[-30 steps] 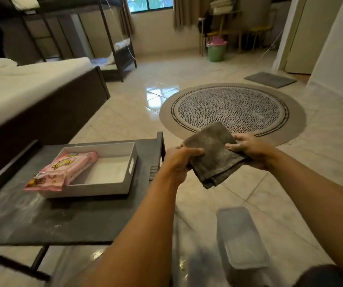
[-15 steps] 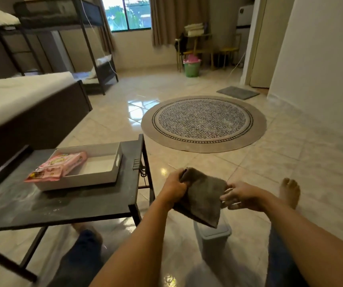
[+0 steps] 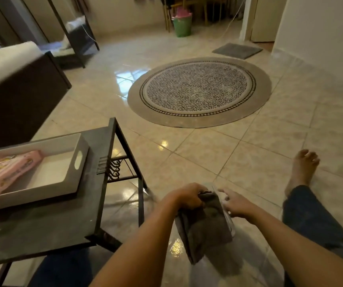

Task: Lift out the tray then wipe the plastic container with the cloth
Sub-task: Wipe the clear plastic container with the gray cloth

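Observation:
A grey cloth (image 3: 205, 224) hangs from my left hand (image 3: 189, 198), which is closed around its top edge low in the middle of the view. The cloth drapes over the clear plastic container (image 3: 229, 218) standing on the floor between my legs, and only a strip of the container's right side shows. My right hand (image 3: 237, 205) lies on that side with its fingers stretched over the rim. The white tray (image 3: 83, 160) sits on the black table at the left, apart from both hands.
A pink pack of wipes (image 3: 6, 172) lies in the tray. The black metal table (image 3: 62, 220) stands close on my left, a bed (image 3: 11, 85) behind it. My bare foot (image 3: 303, 168) rests on the tiles at right. A round rug (image 3: 199, 92) lies ahead.
Both hands came down from chest height to the container on the floor. My right hand let go of the cloth and went to the container; the cloth now covers it.

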{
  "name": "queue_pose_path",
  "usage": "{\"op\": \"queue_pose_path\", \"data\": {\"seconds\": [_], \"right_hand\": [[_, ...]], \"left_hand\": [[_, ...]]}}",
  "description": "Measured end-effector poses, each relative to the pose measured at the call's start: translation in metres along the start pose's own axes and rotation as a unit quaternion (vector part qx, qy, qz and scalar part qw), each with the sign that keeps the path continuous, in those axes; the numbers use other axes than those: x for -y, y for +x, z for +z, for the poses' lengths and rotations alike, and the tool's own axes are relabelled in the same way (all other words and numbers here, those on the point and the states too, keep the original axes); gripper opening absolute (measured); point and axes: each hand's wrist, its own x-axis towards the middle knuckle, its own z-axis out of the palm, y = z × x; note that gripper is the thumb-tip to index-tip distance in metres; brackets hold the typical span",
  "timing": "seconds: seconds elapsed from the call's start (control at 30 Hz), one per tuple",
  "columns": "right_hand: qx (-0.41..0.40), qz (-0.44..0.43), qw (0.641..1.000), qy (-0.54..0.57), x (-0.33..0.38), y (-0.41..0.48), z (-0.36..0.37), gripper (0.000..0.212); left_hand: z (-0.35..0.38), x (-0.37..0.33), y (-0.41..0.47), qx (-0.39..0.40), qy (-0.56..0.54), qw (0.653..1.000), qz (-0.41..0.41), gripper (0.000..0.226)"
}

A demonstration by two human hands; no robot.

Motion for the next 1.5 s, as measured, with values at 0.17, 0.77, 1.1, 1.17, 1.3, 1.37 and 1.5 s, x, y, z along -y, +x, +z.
{"op": "queue_pose_path", "data": {"seconds": [0.17,0.77,1.1,1.17,1.3,1.37,1.5], "right_hand": [[-0.018,-0.021,1.0,0.015,-0.01,0.012,0.002,0.057],[0.045,0.004,0.993,0.113,-0.024,0.02,0.003,0.081],[0.059,-0.002,0.988,0.14,-0.026,0.02,0.003,0.081],[0.065,0.0,0.988,0.143,-0.027,0.021,0.002,0.082],[0.064,0.004,0.985,0.158,-0.028,0.02,0.002,0.081],[0.063,0.007,0.983,0.174,-0.029,0.018,0.002,0.08],[0.074,0.011,0.982,0.175,-0.029,0.022,0.001,0.083]], "left_hand": [[0.028,0.016,0.031,-0.17,0.107,0.98,-0.012,0.047],[0.129,0.04,0.024,-0.25,0.171,0.953,-0.029,0.066],[0.147,0.036,0.006,-0.245,0.155,0.954,-0.075,0.065],[0.149,0.021,0.014,-0.232,0.163,0.958,-0.042,0.064],[0.123,0.034,0.031,-0.256,0.143,0.953,-0.074,0.064],[0.141,0.044,0.01,-0.265,0.133,0.949,-0.103,0.065],[0.165,0.015,0.007,-0.238,0.156,0.957,-0.055,0.065]]}}
